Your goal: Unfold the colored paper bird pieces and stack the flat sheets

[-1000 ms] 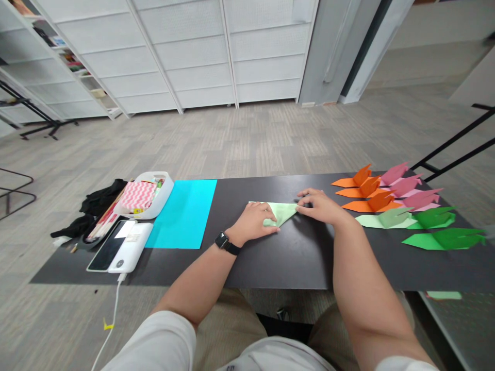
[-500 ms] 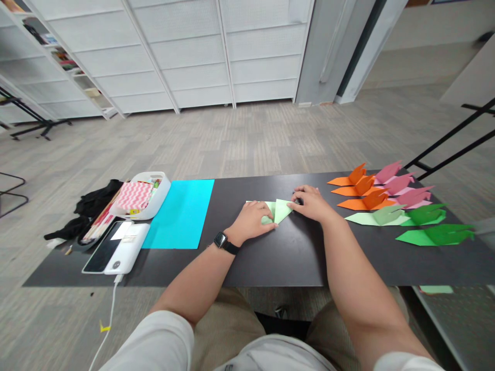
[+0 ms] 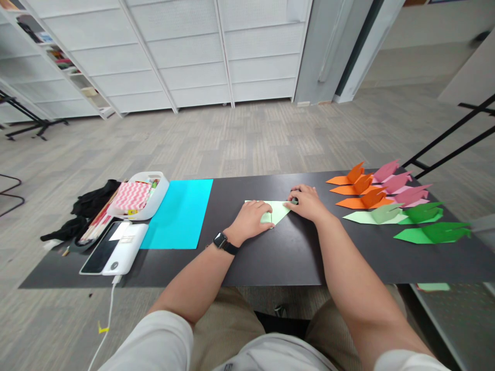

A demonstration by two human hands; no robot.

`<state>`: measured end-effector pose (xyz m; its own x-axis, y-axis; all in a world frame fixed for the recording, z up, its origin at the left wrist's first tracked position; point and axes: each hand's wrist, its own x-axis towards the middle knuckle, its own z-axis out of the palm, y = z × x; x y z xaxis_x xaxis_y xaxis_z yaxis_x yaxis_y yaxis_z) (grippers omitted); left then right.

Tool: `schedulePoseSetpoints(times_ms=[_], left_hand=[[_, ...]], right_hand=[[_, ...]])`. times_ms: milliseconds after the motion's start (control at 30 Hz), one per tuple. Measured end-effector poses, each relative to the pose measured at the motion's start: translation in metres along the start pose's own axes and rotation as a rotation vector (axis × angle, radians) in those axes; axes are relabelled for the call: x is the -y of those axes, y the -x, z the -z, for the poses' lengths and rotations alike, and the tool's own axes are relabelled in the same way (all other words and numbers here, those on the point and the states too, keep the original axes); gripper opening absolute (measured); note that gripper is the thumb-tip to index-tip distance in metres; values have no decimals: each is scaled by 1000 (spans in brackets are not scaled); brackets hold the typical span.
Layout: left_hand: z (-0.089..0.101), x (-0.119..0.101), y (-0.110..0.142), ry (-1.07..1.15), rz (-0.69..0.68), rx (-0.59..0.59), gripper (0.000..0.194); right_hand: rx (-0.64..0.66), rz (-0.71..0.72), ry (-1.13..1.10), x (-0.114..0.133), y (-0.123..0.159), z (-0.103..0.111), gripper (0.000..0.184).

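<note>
A light green sheet of paper [image 3: 279, 210], folded into a triangle, lies on the black table [image 3: 294, 252]. My left hand [image 3: 249, 221], with a dark watch on the wrist, presses down on the paper's left part with curled fingers. At the triangle's right tip, the closed fingers of my right hand [image 3: 305, 202] press on the paper.
Folded paper shapes lie in rows at the right: orange [image 3: 358, 188], pink [image 3: 402, 183], light green [image 3: 381, 215] and dark green [image 3: 435, 232]. A cyan sheet [image 3: 180, 214] lies to the left, beside a white tray [image 3: 141, 198], a phone on a white device [image 3: 116, 247] and black cloth [image 3: 91, 203].
My right hand slid a little left along the paper's right tip, and the fold there was pressed flatter. My left hand stayed on the paper.
</note>
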<state>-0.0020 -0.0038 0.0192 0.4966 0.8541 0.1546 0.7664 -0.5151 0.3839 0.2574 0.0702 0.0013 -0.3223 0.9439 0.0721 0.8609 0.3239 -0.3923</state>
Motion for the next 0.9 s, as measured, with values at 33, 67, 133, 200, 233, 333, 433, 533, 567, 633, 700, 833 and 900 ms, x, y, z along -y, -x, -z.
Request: schedulePoseSetpoints(times_ms=[33, 67, 133, 200, 233, 333, 433, 533, 567, 633, 700, 833, 900], left_hand=[[0, 0, 0, 1, -6, 0, 40], [0, 0, 0, 0, -13, 2, 40], [-1, 1, 0, 2, -33, 7, 36], [-2, 2, 0, 11, -57, 12, 32], [-2, 3, -1, 17, -67, 15, 32], [-5, 5, -2, 30, -88, 25, 35], [-8, 6, -2, 29, -102, 7, 35], [-10, 5, -3, 26, -102, -13, 30], [-11, 4, -3, 23, -98, -17, 28], [-12, 3, -4, 10, -83, -24, 24], [-12, 1, -4, -3, -61, -30, 24], [-12, -1, -5, -6, -45, -34, 24], [-13, -1, -5, -4, -47, -35, 25]], right_hand=[[-2, 1, 2, 0, 0, 0, 20], [-2, 3, 4, 0, 0, -1, 20], [-1, 5, 6, 1, -1, -1, 19], [2, 0, 10, 0, -1, -1, 18], [3, -4, 13, 0, -1, -1, 17], [-6, -12, 24, 1, -1, -1, 18], [-12, -25, 33, 5, 1, 2, 36], [9, -27, 44, 11, 5, 5, 56], [24, -19, 49, 13, 6, 5, 63], [66, 4, 62, 19, 10, 5, 84], [113, 19, 70, 25, 14, 4, 106], [170, -4, 79, 36, 17, 3, 126], [188, -25, 86, 40, 18, 2, 128]])
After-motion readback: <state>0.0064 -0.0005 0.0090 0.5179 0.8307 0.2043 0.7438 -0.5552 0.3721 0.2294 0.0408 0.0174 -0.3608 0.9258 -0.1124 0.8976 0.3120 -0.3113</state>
